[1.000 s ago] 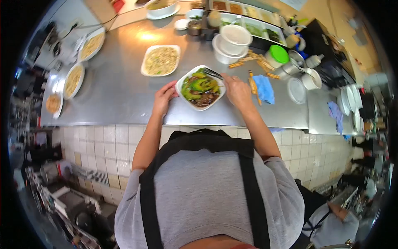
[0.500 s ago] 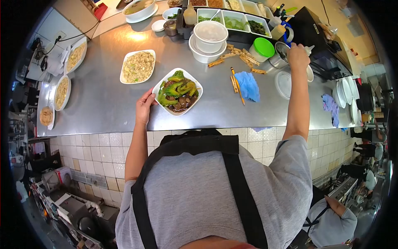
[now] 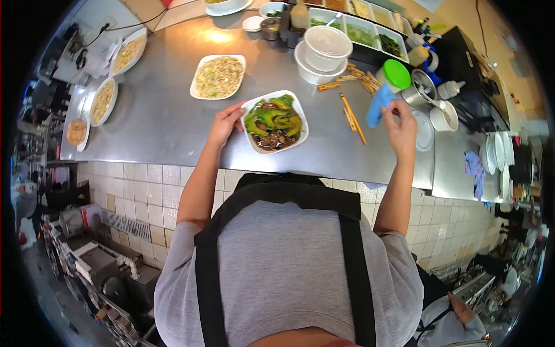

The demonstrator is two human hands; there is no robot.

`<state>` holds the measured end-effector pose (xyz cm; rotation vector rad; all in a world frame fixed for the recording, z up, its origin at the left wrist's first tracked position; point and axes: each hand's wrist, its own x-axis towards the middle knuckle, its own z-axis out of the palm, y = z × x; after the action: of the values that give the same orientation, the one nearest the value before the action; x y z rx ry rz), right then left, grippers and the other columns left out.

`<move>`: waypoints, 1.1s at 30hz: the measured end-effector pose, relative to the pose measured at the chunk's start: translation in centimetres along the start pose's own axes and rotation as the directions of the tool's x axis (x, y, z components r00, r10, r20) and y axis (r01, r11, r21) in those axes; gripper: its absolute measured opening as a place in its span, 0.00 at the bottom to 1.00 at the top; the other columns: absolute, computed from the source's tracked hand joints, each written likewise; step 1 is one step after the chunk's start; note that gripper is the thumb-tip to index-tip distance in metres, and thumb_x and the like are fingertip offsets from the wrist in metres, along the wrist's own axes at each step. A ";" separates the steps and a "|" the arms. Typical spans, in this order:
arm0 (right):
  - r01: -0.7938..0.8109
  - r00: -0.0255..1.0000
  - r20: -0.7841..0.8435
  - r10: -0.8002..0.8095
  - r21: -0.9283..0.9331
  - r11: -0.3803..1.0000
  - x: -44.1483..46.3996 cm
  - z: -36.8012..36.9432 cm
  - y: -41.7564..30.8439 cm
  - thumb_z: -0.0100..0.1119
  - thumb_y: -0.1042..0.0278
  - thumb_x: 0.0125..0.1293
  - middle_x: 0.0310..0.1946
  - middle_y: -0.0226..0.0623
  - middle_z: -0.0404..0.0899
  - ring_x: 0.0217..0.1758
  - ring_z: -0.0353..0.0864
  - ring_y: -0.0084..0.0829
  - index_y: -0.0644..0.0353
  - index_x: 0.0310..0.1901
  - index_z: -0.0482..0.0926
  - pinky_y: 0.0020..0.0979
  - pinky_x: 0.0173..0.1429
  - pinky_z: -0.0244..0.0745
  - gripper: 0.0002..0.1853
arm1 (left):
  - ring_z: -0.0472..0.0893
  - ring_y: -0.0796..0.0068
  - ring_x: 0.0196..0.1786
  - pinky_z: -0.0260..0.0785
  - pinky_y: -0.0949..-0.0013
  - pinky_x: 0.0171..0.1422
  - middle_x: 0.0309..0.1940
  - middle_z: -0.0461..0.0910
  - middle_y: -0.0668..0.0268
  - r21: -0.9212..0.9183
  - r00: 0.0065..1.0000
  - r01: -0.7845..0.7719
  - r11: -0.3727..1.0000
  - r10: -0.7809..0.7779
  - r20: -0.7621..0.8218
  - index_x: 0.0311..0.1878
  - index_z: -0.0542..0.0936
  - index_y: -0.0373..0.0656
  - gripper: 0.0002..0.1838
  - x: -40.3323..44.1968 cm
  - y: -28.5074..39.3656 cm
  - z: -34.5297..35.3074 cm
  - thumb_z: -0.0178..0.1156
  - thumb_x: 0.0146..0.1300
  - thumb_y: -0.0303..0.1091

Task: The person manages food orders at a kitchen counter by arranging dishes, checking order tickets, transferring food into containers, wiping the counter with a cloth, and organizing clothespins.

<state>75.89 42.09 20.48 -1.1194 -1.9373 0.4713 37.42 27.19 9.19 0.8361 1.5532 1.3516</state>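
My left hand [image 3: 224, 124] grips the left edge of a white square bowl [image 3: 305, 126], its fingers at the rim. Glossy green peppers and dark meat in brown sauce [image 3: 276, 122] fill the bowl, which is on the steel counter. To the right, my right hand [image 3: 401, 128] pinches a blue cloth [image 3: 379, 106] between thumb and fingers, and the cloth hangs bunched from them. A pencil [image 3: 354, 120] and a clothespin [image 3: 349, 119] lie left of the cloth. Behind it stands a tub with a green lid [image 3: 396, 74].
Fried rice fills a white square bowl [image 3: 193, 92] behind my left hand; more rice dishes line the left end. Stacked lidded tubs [image 3: 327, 49], clothespins [image 3: 363, 78], a metal pot [image 3: 417, 95] and a squeeze bottle [image 3: 450, 89] stand at the back right. A clear lid [image 3: 424, 132] lies beside my right hand.
My right hand has come back from the metal pot and taken up the blue cloth, lifting it off the counter. My left hand stays at the bowl. The view has shifted slightly.
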 end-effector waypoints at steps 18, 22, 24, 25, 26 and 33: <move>0.066 0.785 0.615 -0.074 0.036 0.997 1.4 18.1 -5.8 0.58 0.68 0.57 0.33 0.48 0.80 0.39 0.80 0.46 0.60 0.33 0.76 0.40 0.44 0.73 0.06 | 0.69 0.87 0.19 0.63 0.82 0.24 0.32 0.78 0.72 0.126 0.965 -0.052 0.991 0.017 0.262 0.50 0.80 0.39 0.15 3.1 1.0 0.1 0.55 0.64 0.36; 0.087 0.787 0.614 -0.065 -0.006 0.996 1.9 17.4 -4.9 0.58 0.68 0.56 0.34 0.48 0.81 0.40 0.80 0.46 0.60 0.34 0.76 0.40 0.44 0.74 0.07 | 0.69 0.86 0.20 0.63 0.81 0.24 0.32 0.78 0.72 0.136 0.966 -0.106 0.985 0.069 0.250 0.51 0.80 0.40 0.15 2.9 0.8 0.1 0.55 0.65 0.36; 0.025 0.788 0.615 -0.006 -0.023 0.999 2.4 16.4 -4.8 0.58 0.68 0.56 0.34 0.48 0.81 0.40 0.80 0.47 0.60 0.35 0.76 0.40 0.45 0.74 0.07 | 0.69 0.86 0.21 0.63 0.81 0.25 0.32 0.78 0.71 0.141 0.964 -0.112 0.984 0.073 0.255 0.51 0.80 0.40 0.15 3.0 0.7 0.0 0.55 0.65 0.36; 0.038 0.821 0.571 -0.006 -0.045 0.998 2.5 16.1 -5.3 0.58 0.68 0.56 0.35 0.47 0.81 0.40 0.80 0.46 0.59 0.36 0.77 0.40 0.45 0.74 0.08 | 0.69 0.86 0.21 0.63 0.81 0.25 0.32 0.77 0.71 0.147 0.964 -0.099 0.984 0.059 0.259 0.51 0.80 0.40 0.15 2.9 1.1 0.0 0.55 0.65 0.36; 0.083 0.814 0.577 -0.061 -0.012 0.997 2.5 16.4 -5.6 0.59 0.68 0.55 0.35 0.46 0.81 0.41 0.81 0.46 0.58 0.36 0.77 0.40 0.45 0.74 0.08 | 0.69 0.86 0.21 0.63 0.81 0.25 0.31 0.77 0.71 0.154 0.963 -0.085 0.984 0.041 0.265 0.51 0.80 0.40 0.15 2.8 1.3 0.1 0.55 0.65 0.36; 0.192 0.694 0.687 -0.216 0.113 0.975 3.3 21.2 -5.3 0.60 0.68 0.55 0.35 0.43 0.81 0.41 0.81 0.42 0.57 0.36 0.79 0.37 0.45 0.74 0.07 | 0.70 0.85 0.20 0.63 0.80 0.24 0.29 0.76 0.70 0.200 0.971 -0.121 0.972 0.074 0.229 0.50 0.80 0.39 0.14 2.5 1.1 0.2 0.53 0.66 0.35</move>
<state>55.07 43.73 13.11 -0.7223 -2.6633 0.8944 36.59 29.68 9.80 1.1689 1.5142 1.1295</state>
